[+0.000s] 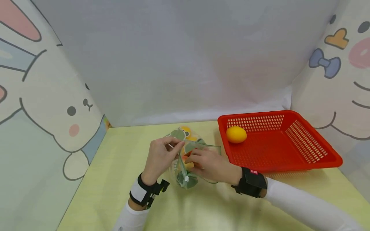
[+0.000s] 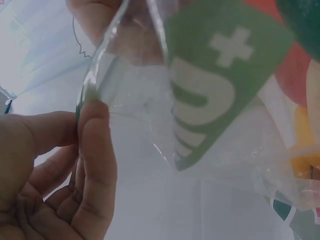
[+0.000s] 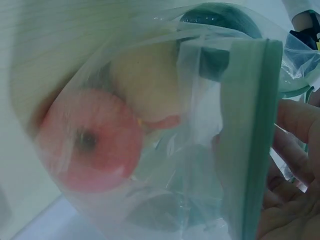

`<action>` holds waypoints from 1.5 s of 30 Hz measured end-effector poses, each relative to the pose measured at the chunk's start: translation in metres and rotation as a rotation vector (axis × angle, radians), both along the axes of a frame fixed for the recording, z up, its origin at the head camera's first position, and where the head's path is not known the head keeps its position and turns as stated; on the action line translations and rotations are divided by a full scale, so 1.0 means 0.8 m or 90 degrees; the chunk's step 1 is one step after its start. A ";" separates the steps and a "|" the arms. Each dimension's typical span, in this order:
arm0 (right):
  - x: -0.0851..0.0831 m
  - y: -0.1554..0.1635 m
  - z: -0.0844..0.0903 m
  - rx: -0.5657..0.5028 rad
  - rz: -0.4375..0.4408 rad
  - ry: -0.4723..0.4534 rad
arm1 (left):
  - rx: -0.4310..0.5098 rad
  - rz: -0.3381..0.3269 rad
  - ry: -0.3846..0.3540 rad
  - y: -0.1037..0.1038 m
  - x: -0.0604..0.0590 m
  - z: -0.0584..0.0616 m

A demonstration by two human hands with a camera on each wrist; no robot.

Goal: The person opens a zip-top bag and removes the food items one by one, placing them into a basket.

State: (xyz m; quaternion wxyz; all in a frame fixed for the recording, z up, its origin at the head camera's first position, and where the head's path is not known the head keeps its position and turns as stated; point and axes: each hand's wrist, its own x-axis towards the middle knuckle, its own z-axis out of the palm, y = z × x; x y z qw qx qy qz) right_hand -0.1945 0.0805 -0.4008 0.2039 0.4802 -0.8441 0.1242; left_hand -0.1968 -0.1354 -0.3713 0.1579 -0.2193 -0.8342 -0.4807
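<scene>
The bag (image 1: 188,160), a clear plastic one with green print and a green zip strip, is lying on the table (image 1: 115,179) just left of the basket (image 1: 277,141), with both hands working at its mouth. The left hand (image 1: 162,157) is pinching the bag's top edge between thumb and curled fingers; the right hand (image 1: 209,165) is gripping the opposite side of the opening, its fingers curled round the rim, so the mouth is being held apart between them.

The head view is showing only a hint of orange and yellow inside the bag. The right wrist view is looking straight through the plastic and showing far more: a red round fruit (image 3: 90,147) with a dark dimple, lying against a pale yellowish fruit (image 3: 145,87), with something dark green behind them and the zip strip (image 3: 255,135) running down beside the fingers (image 3: 295,130). The left wrist view is showing what neither other view does: the thumb (image 2: 97,150) pressing on the thin plastic edge, and a green label (image 2: 220,85) with white figures and a plus sign printed on the bag.

Inside the basket, which is red and slotted, a lemon (image 1: 236,134) is lying near the far left corner, well apart from the bag. Beyond the basket and to both sides, cartoon panels are standing around the table.
</scene>
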 end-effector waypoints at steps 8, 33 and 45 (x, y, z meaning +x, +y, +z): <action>-0.015 -0.004 -0.002 0.005 0.071 -0.213 | 0.006 -0.010 -0.008 0.001 0.002 -0.001; -0.012 -0.018 -0.020 0.211 0.061 -0.327 | 0.001 -0.019 -0.014 0.003 0.005 0.000; -0.006 0.017 0.009 0.126 0.078 -0.098 | -0.023 0.030 0.019 0.002 0.005 0.003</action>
